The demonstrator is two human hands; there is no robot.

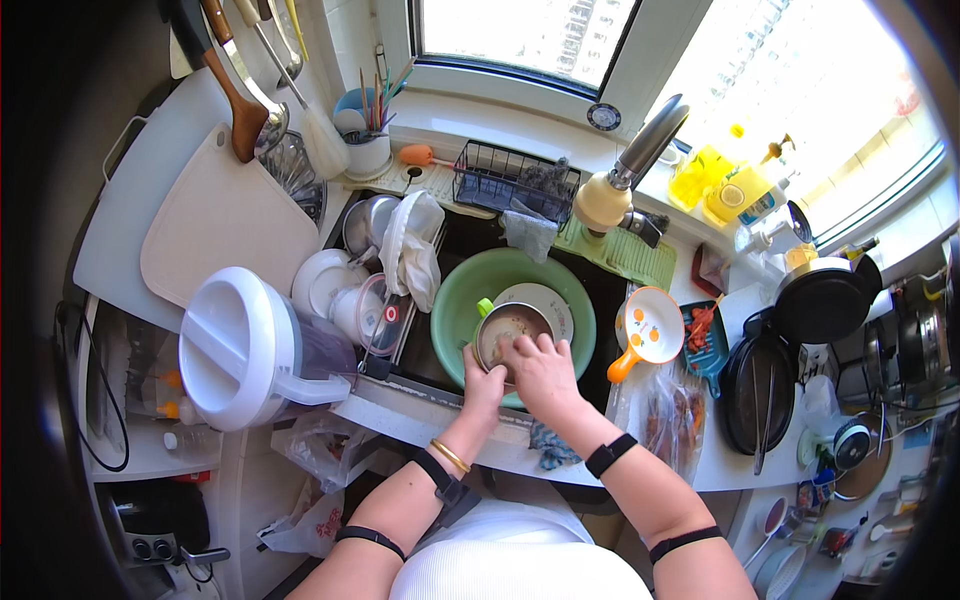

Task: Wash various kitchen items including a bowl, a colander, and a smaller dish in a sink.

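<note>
My left hand (484, 381) grips the near-left rim of a small round pot (510, 322) with a metal edge and a bright green handle (485, 306). Cloudy brownish liquid with small bits shows inside it. My right hand (541, 367) reaches over the near-right rim, its fingertips at the liquid; whether they hold anything is hidden. Both hands and the pot are above a green plastic basin (457, 285) set in the dark sink (465, 240). In the basin, partly behind the pot, lies a white plate (551, 300) with a small printed pattern.
A faucet (604, 199) rises behind the basin. To the left stand a dish rack (409, 322) with dishes and a large lidded pitcher (247, 349). On the right are an orange-handled white pan (649, 326), a teal dish (703, 341) with red food, and a black pan (757, 397) with tongs.
</note>
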